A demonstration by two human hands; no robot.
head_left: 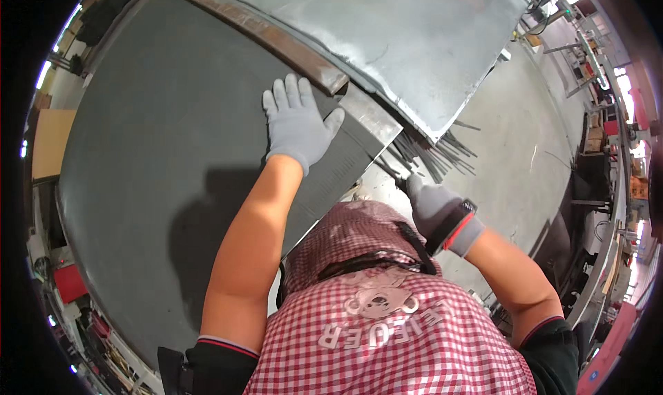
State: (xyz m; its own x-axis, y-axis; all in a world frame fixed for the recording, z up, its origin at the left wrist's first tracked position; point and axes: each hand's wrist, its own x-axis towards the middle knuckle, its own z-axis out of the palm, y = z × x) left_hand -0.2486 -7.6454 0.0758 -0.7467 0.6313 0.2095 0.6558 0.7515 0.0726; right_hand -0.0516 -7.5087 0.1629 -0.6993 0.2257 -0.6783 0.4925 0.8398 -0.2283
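A dark metal sheet (159, 105), spread out to the left, is touched by a gloved left hand (298, 129), its fingers flat, slightly fanned and gripping nothing. Near the sheet's right edge, a slim dark tool (391, 172) is clasped in the curled fingers of the gloved right hand (435, 207), beside thin rods (431, 158).

Plate (179, 105) is lying left. Bar (269, 36) is running along the plate's far-right edge; sheet (400, 43) is lying beyond the bar. Block (371, 115) is sitting at the bar's near end. Rods (432, 161) are fanning out right of the block, past the sheet's near corner. Left grip (297, 124) is resting on the plate, left of the block. Right grip (436, 207) is sitting right of the plate, near the rods.
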